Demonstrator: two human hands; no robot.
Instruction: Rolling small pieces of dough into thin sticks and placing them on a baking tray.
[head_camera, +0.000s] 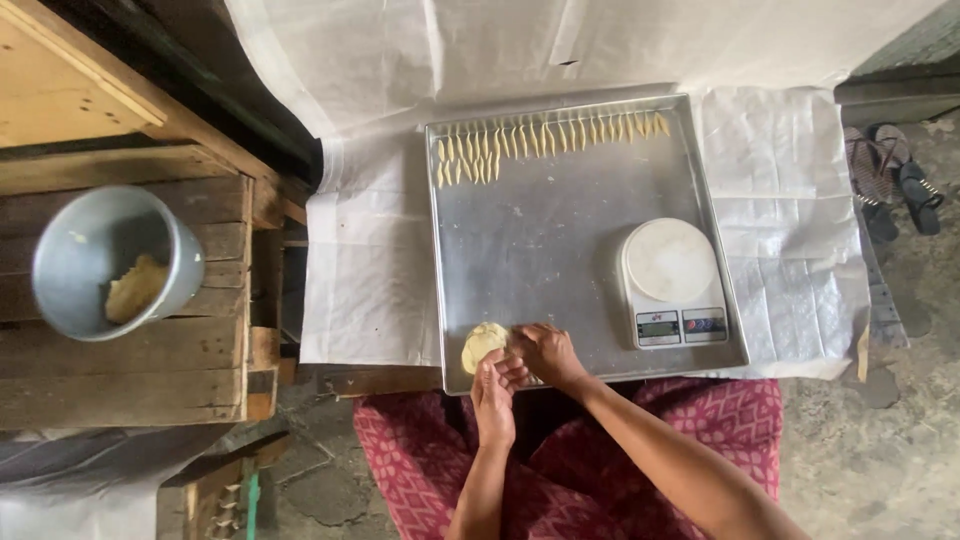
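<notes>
A flattened lump of pale yellow dough (482, 345) lies at the near left corner of a large metal tray (540, 240), right by the tray's front rim. The left hand (493, 393) comes up from below the tray's front edge with its fingers (490, 368) extended and held close together, their tips touching the near side of the dough. The right hand (546, 352) sits just to the right of the dough on the tray, fingers curled inward and bunched, knuckles up, its fingertips meeting the dough's right edge. Whether the right hand pinches a bit of dough cannot be told, since the fingertips are hidden under the hand.

Further back on the tray, along its far rim, stand rows of small shaped dough pieces (540, 135), thin and pale: one long row spans most of the tray's width, and a shorter second row lies beneath it at the far left corner. On the right part of the tray, well apart from the dough lump, rests a white kitchen scale (672, 280) with a round platform.

The tray lies on a white woven sheet (370, 260). Left of the tray, on a wooden crate (130, 370), stands a grey metal bucket (112, 262) holding more dough (136, 288). Right of the tray, a pair of sandals (892, 180) lies on the ground. Below the tray's front edge, a red patterned cloth (590, 470) covers the person's lap.
</notes>
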